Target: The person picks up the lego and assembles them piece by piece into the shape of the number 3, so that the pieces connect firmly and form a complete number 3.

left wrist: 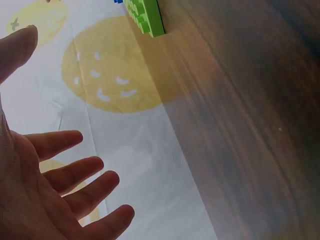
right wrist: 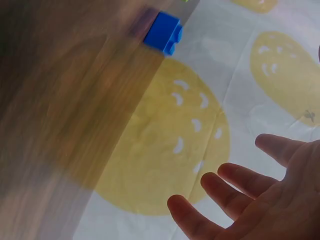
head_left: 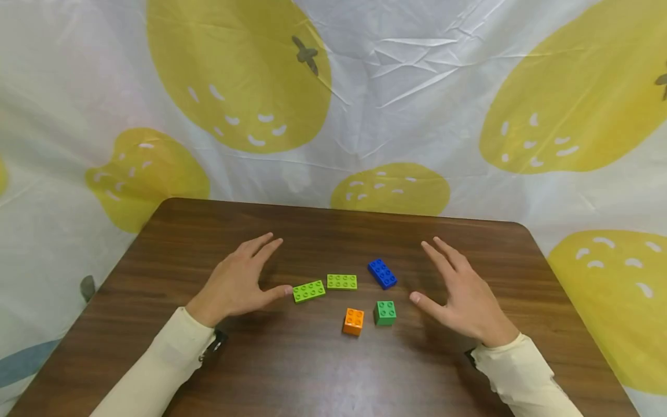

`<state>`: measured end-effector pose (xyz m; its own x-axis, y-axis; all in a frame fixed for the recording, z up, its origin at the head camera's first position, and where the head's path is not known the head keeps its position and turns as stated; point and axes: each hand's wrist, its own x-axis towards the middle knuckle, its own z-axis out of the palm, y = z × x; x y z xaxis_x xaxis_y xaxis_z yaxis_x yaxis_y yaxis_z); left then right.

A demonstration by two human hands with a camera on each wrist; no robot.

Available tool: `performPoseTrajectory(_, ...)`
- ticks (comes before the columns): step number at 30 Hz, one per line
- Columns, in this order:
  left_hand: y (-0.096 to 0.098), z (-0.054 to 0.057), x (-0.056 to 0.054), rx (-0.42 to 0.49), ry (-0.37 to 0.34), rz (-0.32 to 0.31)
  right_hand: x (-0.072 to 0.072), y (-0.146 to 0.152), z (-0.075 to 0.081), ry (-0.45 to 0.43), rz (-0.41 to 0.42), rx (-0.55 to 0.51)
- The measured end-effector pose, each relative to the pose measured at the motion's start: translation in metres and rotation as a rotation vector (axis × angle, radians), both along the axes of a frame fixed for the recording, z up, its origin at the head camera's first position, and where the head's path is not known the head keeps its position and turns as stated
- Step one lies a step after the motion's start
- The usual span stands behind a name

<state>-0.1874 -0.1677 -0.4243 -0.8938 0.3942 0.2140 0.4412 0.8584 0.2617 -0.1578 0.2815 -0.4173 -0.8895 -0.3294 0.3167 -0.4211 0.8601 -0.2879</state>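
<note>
My left hand (head_left: 241, 284) hovers over the left half of the table, fingers spread and nothing held. Its thumb tip overlaps the edge of a lime green building brick (head_left: 309, 291) in the head view. Just right of that brick lies a second lime green brick (head_left: 341, 282). On the other side, my right hand (head_left: 465, 298) is spread too, also holding nothing. Nearest to it are a blue brick (head_left: 383, 273), set at a slant, and a square green brick (head_left: 385, 313). An orange brick (head_left: 353, 321) sits left of the green one, closer to me. All bricks have studs facing up.
The dark wood-grain table (head_left: 281, 370) has rounded far corners. Behind it hangs a white cloth (head_left: 380, 110) printed with big yellow fruit, which also runs down along both sides. Both forearms come in over the table's near part.
</note>
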Motion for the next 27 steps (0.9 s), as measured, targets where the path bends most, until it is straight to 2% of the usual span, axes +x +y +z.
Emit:
performPoseTrajectory(12, 0.009, -0.004, 0.006, 0.056, -0.027, -0.012, 0.01, -0.015, -0.003, -0.066, 0.054, -0.117)
performPoseTrajectory(19, 0.016, -0.006, 0.007, 0.093, -0.025, -0.052, 0.011, -0.021, -0.005, -0.079, 0.133, -0.198)
performPoseTrajectory(27, 0.023, -0.012, 0.009, 0.15, -0.078, -0.088, 0.014, -0.024, -0.011, -0.068, 0.217, -0.228)
